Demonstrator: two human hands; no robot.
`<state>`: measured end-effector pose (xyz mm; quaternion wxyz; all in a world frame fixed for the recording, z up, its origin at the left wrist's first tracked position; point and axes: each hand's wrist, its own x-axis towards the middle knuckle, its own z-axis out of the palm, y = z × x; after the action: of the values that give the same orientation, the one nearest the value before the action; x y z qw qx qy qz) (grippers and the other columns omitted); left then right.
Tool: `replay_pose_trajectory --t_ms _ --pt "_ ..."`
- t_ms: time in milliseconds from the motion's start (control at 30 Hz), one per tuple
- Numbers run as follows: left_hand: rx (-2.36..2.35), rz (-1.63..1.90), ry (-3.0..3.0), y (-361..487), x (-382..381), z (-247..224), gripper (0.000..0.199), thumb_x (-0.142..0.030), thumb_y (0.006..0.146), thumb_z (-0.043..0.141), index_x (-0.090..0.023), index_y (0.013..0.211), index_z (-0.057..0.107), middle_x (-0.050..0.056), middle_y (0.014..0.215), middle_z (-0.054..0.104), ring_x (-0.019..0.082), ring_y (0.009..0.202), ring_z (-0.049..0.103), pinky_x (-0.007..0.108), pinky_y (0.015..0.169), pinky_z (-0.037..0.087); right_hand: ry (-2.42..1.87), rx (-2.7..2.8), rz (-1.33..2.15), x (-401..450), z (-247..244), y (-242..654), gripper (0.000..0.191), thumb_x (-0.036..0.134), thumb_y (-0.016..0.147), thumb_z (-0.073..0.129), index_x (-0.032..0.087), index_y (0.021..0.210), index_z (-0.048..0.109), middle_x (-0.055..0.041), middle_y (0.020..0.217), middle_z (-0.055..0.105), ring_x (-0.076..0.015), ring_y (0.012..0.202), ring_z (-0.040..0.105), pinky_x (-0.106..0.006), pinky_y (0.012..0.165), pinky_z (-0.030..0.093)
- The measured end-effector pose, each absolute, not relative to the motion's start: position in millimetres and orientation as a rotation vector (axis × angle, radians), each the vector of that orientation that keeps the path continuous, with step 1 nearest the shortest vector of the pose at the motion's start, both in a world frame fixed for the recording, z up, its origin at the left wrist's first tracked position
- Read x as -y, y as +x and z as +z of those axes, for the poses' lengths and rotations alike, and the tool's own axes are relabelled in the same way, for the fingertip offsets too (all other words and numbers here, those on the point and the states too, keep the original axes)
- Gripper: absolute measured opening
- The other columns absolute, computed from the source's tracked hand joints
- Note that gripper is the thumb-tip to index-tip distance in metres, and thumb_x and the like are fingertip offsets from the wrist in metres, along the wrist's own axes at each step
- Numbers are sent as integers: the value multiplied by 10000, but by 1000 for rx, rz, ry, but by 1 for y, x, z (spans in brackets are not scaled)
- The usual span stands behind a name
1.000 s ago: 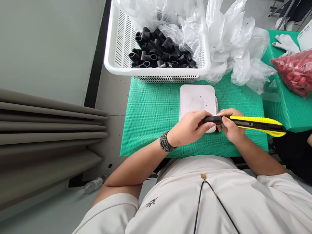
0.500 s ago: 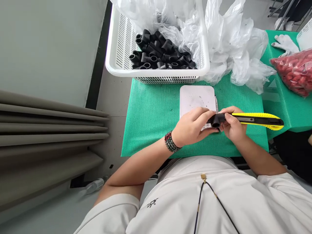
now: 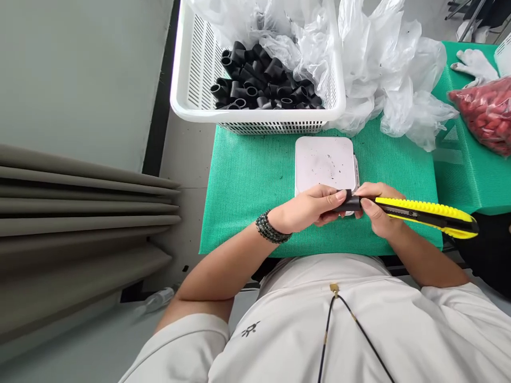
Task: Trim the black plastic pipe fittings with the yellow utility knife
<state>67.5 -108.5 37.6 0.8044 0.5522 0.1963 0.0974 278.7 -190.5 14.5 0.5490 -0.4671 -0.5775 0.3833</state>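
My left hand (image 3: 311, 206), with a bead bracelet at the wrist, is closed around a black tee pipe fitting (image 3: 351, 203). A yellow and black utility knife (image 3: 427, 214) is gripped in my right hand (image 3: 381, 210), its handle pointing out to the right. The knife's front end meets the right end of the fitting, and my right fingers cover the blade area. Both hands are just over the near edge of a white kitchen scale (image 3: 325, 162), which has dark crumbs on its top.
A white plastic basket (image 3: 255, 116) holds several black fittings (image 3: 255, 80) and clear plastic bags. More clear bags (image 3: 391, 74) lie to its right. Farther right are a white glove (image 3: 475, 64) and a bag of red parts (image 3: 487, 114). Green mesh (image 3: 243, 197) covers the table.
The fitting has been turned, so its side opening no longer faces me. The knife handle has tilted lower at its right end. My left hand has shifted slightly left and rolled.
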Motion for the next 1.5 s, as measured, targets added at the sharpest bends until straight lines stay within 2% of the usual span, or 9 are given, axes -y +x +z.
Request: replay_pose_trajectory --t_ms 267,400,533,667,900,1000,1200,1367,1500 --pt "-666 921 2376 73 118 14 614 -624 1124 443 -148 1483 589 160 1186 740 236 1007 734 347 886 607 -1124 987 1115 175 21 268 349 591 862 836 257 864 736 46 557 653 -136 381 544 -260 350 407" --pt "-744 848 2534 72 121 9 551 -516 1162 366 -151 1532 551 170 1221 758 246 1012 774 344 846 628 -1114 974 1161 174 22 265 364 593 856 835 250 874 715 52 561 652 -129 378 548 -242 339 398" --pt "-731 705 2334 70 120 17 498 -481 1152 388 -145 1453 599 145 1150 777 229 923 772 325 776 603 -1121 1011 1139 176 20 267 339 572 880 831 250 893 727 50 588 665 -123 407 566 -240 378 433" --pt "-596 542 1897 67 114 32 423 -516 1106 477 -149 1138 683 92 967 773 179 808 704 282 725 557 -1108 1077 1138 179 20 270 277 523 930 812 252 913 755 40 620 679 -127 451 592 -246 405 454" --pt "-409 198 1099 72 109 35 742 -848 999 446 -148 891 669 -15 625 519 86 474 344 242 440 299 -1058 1167 1161 184 24 270 207 462 951 807 256 955 792 23 670 719 -130 465 615 -259 423 467" --pt "-471 363 1310 73 110 31 771 -864 1009 424 -140 946 681 -10 649 534 100 526 417 243 498 379 -1065 1118 1164 180 22 271 222 468 934 826 249 914 793 33 620 696 -121 438 598 -242 402 453" --pt "-629 931 2352 75 115 14 733 -778 1057 457 -119 1315 651 152 1088 751 231 928 729 328 793 593 -1097 898 1227 170 23 268 321 538 837 881 240 829 763 42 548 678 -113 351 532 -228 331 416" --pt "-740 779 2750 76 121 4 436 -349 1158 292 -136 1349 622 114 997 758 211 823 737 302 689 560 -1094 900 1242 173 25 264 325 549 817 884 245 828 769 40 549 675 -120 359 536 -230 314 390" --pt "-737 672 2485 75 121 12 410 -427 1132 380 -132 1232 647 107 941 730 218 770 702 309 656 527 -1075 943 1230 174 23 265 295 527 849 872 246 845 780 37 563 682 -125 375 562 -229 328 409"
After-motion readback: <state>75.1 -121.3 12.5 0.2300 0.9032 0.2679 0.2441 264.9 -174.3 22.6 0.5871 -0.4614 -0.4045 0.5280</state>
